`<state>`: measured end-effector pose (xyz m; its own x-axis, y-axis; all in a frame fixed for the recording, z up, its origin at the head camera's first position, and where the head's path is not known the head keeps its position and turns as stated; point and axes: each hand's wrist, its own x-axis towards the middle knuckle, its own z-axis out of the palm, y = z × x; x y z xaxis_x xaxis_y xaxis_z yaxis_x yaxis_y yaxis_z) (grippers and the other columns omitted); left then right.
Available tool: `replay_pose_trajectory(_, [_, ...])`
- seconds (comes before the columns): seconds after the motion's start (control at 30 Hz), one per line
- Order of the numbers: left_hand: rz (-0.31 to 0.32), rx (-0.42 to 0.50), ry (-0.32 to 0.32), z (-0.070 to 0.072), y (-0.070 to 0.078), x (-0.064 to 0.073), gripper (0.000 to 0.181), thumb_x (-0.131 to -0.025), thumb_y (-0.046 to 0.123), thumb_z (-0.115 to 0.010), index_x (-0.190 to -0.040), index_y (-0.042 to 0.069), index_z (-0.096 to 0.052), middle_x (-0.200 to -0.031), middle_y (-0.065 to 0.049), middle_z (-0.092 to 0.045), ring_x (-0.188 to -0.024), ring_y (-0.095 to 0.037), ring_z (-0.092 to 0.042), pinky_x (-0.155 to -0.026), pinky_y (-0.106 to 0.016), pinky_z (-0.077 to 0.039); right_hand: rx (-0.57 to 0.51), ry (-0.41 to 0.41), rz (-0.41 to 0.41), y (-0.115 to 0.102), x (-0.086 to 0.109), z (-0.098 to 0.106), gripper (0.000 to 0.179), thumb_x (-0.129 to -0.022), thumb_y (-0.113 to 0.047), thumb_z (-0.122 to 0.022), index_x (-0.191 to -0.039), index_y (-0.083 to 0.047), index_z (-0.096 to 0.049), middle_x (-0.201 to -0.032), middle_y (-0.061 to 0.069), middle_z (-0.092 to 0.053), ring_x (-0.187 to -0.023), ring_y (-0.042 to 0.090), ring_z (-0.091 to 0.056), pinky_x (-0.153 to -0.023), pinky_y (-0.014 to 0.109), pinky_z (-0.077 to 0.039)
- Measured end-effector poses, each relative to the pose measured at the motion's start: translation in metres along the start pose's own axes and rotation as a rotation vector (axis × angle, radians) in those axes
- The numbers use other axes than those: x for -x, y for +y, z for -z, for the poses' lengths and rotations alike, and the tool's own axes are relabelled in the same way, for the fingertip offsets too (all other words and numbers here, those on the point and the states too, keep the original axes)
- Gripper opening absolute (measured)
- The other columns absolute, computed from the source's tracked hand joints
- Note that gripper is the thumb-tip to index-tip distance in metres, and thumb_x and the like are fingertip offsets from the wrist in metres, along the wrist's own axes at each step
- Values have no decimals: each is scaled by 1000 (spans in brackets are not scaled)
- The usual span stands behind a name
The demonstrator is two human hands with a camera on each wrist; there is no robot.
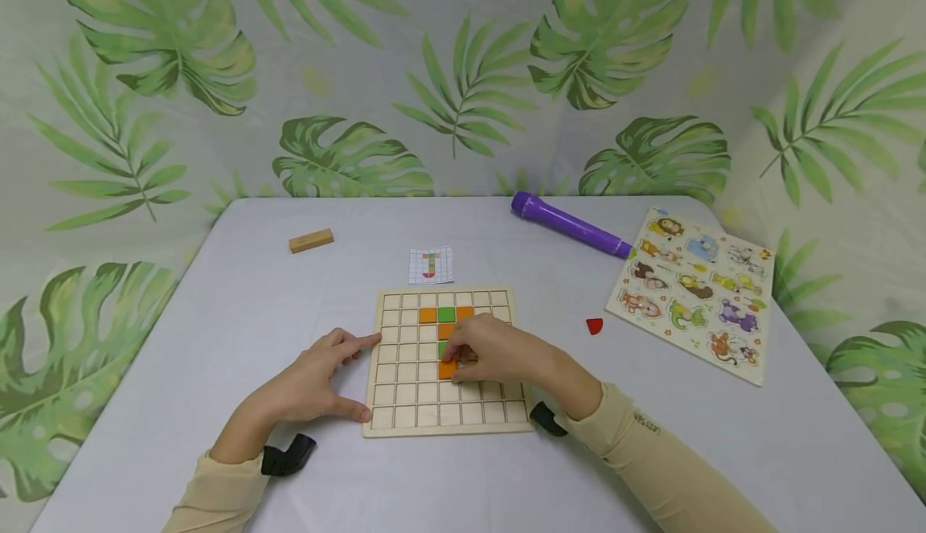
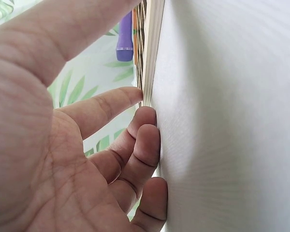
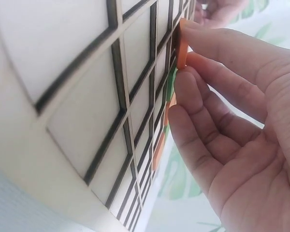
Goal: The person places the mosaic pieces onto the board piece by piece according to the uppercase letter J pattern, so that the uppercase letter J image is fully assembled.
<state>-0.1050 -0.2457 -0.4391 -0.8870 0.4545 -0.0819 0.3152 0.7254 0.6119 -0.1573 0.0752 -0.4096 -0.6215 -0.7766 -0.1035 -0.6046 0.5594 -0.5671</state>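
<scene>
A wooden grid board (image 1: 405,416) lies flat in front of me. On it, orange and green square tiles make a short row, with the green tile (image 1: 447,314) in its middle, and a column runs down from there. My right hand (image 1: 499,350) pinches an orange square tile (image 3: 182,46) between thumb and fingers at the column's lower end. That tile stands slightly tilted out of its cell in the right wrist view. My left hand (image 1: 311,380) touches the board's left edge with an extended index finger and thumb; its other fingers (image 2: 147,145) rest loosely on the tablecloth.
A small pattern card (image 1: 432,266) lies just beyond the board. Right of the board is a red quarter-round piece (image 1: 595,325), then an animal picture puzzle (image 1: 687,292). A purple toy microphone (image 1: 571,223) touches the puzzle's corner. Far left sits a wooden block (image 1: 311,240).
</scene>
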Motion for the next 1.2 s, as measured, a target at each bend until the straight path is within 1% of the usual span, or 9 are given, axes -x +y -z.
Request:
replay_pose_trajectory(0.13, [0, 3, -2, 0, 0, 0, 106, -71, 43, -101, -161, 16, -51, -121, 1, -55, -112, -16, -49, -96, -36, -44, -10, -7, -8, 0, 0, 0, 18, -93, -15, -85, -109, -8, -82, -103, 1, -73, -88, 12, -64, -79, 19, -52])
replay_pose_trajectory(0.33, [15, 0, -7, -1, -1, 0, 107, -70, 43, -101, -161, 17, -51, -121, 2, -55, -113, -16, -49, -97, -37, -44, 1, -7, 3, 0, 0, 1, 19, -93, -16, -86, -110, -8, -82, -102, 1, -73, -88, 13, -63, -79, 19, -51])
replay_pose_trajectory(0.63, [1, -8, -4, -1, -2, 0, 107, -71, 44, -101, -161, 17, -51, -120, 2, -55, -112, -15, -49, -96, -36, -44, 13, -5, 21, 1, -1, 2, 20, -93, -16, -85, -111, -8, -82, -101, 1, -74, -87, 12, -64, -79, 19, -51])
replay_pose_trajectory(0.9, [-9, 9, 1, 1, 2, 0, 107, -70, 44, -100, -160, 16, -52, -122, 1, -55, -112, -15, -48, -97, -36, -44, -13, -5, 17, 1, -1, -1, 19, -92, -13, -86, -110, -6, -82, -103, 2, -76, -89, 13, -66, -80, 19, -53])
replay_pose_trajectory(1.07, [-8, 7, 0, 1, 2, 0, 107, -70, 45, -101, -160, 15, -52, -122, 1, -55, -112, -16, -48, -97, -36, -44, -13, -5, 12, 2, -1, -3, 19, -92, -11, -86, -110, -6, -82, -103, 2, -76, -88, 12, -65, -80, 19, -53])
replay_pose_trajectory(1.2, [-10, 3, 1, 1, 2, 0, 107, -70, 45, -100, -160, 15, -52, -122, 1, -55, -112, -16, -48, -97, -37, -44, -17, 0, 9, 2, 1, -1, 18, -93, -12, -85, -110, -7, -82, -102, 1, -76, -88, 11, -65, -81, 20, -54])
